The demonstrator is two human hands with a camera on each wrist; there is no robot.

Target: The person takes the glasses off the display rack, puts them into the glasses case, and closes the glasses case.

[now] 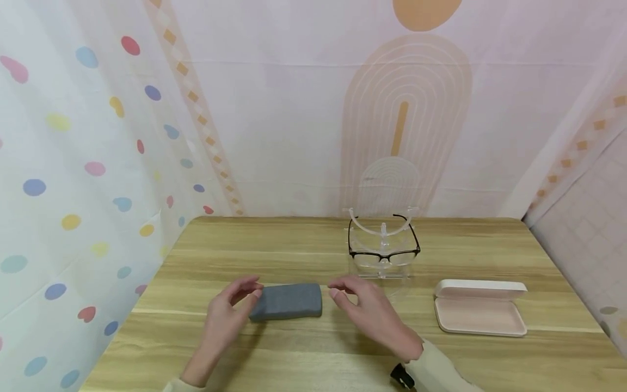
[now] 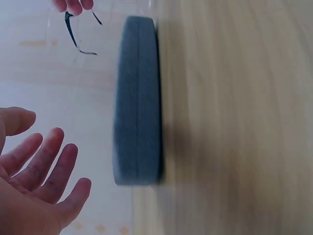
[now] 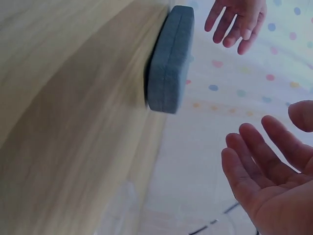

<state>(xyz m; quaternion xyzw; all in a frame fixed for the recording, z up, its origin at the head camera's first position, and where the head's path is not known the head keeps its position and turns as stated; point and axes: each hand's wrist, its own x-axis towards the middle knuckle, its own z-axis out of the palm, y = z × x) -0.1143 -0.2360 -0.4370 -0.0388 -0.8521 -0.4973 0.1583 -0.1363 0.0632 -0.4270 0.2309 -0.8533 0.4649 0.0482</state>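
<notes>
A closed grey-blue glasses case (image 1: 288,301) lies on the wooden table between my two hands. My left hand (image 1: 227,313) hovers at the case's left end, its fingers relaxed and apart; in the left wrist view, nothing is between the fingers (image 2: 45,169). Off the case's right end is my right hand (image 1: 369,313), loosely bent and holding nothing; the right wrist view shows its fingers (image 3: 254,152) spread. Behind the right hand, black-framed glasses (image 1: 385,256) rest on a clear acrylic display stand (image 1: 383,231).
To the right lies an open white glasses case (image 1: 480,308) with a pale pink inside, its lid raised at the back. The wooden table (image 1: 274,242) ends at patterned curtains (image 1: 274,136) behind and at the left. A black strap piece (image 1: 403,375) shows by the right sleeve.
</notes>
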